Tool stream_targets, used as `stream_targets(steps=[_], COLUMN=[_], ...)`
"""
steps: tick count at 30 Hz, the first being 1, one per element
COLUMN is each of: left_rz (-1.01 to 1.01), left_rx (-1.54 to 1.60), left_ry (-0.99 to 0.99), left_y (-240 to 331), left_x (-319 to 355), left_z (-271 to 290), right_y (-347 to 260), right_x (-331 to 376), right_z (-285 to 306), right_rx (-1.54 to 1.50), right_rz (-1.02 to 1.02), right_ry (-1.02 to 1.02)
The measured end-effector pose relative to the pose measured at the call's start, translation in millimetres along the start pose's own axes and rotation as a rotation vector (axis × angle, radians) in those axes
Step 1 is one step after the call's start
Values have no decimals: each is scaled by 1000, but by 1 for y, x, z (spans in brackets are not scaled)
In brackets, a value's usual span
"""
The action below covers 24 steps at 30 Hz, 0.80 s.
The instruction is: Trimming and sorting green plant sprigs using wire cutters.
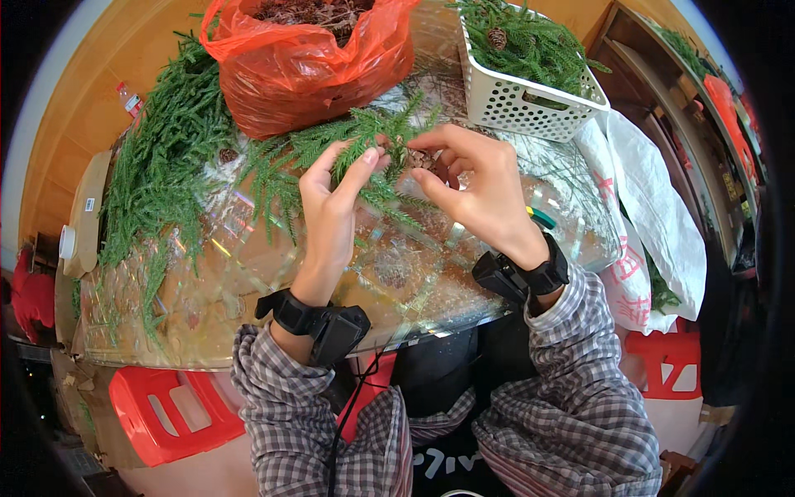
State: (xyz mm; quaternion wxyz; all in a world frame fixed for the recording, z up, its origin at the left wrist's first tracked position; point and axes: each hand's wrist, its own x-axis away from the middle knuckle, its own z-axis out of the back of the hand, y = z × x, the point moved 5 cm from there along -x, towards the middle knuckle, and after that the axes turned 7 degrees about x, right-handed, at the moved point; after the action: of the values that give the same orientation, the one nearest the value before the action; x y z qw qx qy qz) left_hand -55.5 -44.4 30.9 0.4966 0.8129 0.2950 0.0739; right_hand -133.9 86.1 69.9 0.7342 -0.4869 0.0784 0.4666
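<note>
Head view: green sprig (364,145) in both hands, tip away, lengthwise upward.

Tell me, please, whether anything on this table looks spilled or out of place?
Loose green needles lie strewn over the glass table, and a heap of evergreen branches spills toward its left edge. Both hands, left hand and right hand, hold a sprig.

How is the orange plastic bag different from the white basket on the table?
The orange bag is soft, crinkled and see-through; the white basket is stiff, with walls full of small holes. The bag holds brown cones, the basket mostly green sprigs and one cone. Both stand open-topped at the far side of the glass table.
</note>
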Motion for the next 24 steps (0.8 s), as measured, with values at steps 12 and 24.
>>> stream_targets(steps=[12,24], left_rz=[-307,-332], left_rx=[-419,-402], left_ry=[-48,-92], left_y=[0,8], left_x=[2,12], left_z=[-2,-12], right_y=[-7,-15], right_x=[3,7], right_z=[4,13], right_rx=[40,47], right_rz=[168,469], right_ry=[34,128])
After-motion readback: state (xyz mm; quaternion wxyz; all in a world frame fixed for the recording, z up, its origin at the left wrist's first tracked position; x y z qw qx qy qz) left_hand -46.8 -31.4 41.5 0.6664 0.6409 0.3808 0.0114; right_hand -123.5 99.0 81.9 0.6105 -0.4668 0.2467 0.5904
